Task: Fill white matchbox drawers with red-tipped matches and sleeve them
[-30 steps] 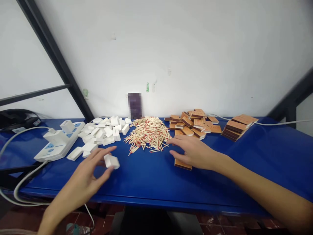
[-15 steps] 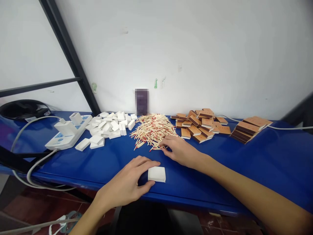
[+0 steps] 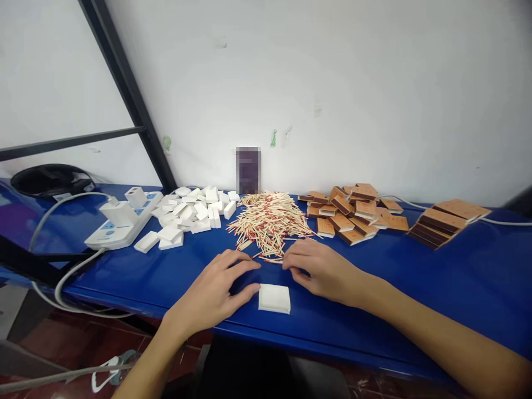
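Progress is judged early: one white tray [image 3: 274,298] lies flat near the front edge of the blue surface [image 3: 415,288], and no matches are seen in it. The grip of the left hand [image 3: 216,291] is released, with the thumb tip against the tray's left side and the fingers arched over the surface. The right hand [image 3: 324,270] is curled at the near edge of the match heap [image 3: 272,221]; whether sticks are pinched cannot be told. Large reserves are noted: a pile of white trays [image 3: 195,213], loose brown sleeves [image 3: 349,213] and a neat stack of brown boxes [image 3: 446,221]. Trays are matt card, shallow and rectangular; matches are pale wood with red heads; the surface is glossy
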### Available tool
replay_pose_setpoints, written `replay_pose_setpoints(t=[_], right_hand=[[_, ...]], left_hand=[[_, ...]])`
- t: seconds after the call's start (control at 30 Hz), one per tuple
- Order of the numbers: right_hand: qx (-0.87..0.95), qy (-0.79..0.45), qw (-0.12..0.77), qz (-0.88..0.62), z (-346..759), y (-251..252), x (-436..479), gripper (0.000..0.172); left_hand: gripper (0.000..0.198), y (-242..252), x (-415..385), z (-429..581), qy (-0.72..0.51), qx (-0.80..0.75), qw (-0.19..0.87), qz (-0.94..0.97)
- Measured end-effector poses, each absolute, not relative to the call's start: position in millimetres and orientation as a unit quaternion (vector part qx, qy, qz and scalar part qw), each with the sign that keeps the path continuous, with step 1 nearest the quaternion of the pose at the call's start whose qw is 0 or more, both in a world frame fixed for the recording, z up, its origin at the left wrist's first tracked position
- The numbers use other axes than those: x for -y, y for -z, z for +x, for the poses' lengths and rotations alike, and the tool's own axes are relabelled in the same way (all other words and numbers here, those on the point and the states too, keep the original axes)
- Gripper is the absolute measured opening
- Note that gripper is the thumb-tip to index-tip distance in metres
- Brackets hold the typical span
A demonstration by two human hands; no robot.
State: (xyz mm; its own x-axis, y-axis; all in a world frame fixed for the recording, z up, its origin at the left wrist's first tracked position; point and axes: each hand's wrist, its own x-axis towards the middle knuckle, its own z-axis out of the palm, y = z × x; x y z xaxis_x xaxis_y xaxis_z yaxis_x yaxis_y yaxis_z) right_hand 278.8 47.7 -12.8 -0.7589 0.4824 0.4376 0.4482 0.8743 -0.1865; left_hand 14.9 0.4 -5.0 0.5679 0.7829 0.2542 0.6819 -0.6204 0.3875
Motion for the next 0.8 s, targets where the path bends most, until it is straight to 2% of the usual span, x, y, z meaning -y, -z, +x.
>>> replay_pose_setpoints(t=[0.2,0.43,0.57,0.8], right_hand=[[0.938,0.014,0.210,-0.277,274.1,12.2,-39.9,0.016],[0.912,0.079,0.180,-0.361,273.6,11.5,-38.7,0.017],[0.922,0.069,0.158,-0.347,272.9,11.7,-36.6,0.020],[0.937,0.066,0.171,-0.297,269.9,12.6,-31.3,0.022]], left_hand=[[0.031,7.8,-2.1,18.5,-0.189,-0.410,0.075,0.889],[0.053,6.4,-0.2,16.4,-0.130,-0.435,0.063,0.889],[0.059,7.8,-1.1,18.0,-0.109,-0.442,0.049,0.889],[0.061,7.5,-0.9,19.2,-0.114,-0.441,0.053,0.889]])
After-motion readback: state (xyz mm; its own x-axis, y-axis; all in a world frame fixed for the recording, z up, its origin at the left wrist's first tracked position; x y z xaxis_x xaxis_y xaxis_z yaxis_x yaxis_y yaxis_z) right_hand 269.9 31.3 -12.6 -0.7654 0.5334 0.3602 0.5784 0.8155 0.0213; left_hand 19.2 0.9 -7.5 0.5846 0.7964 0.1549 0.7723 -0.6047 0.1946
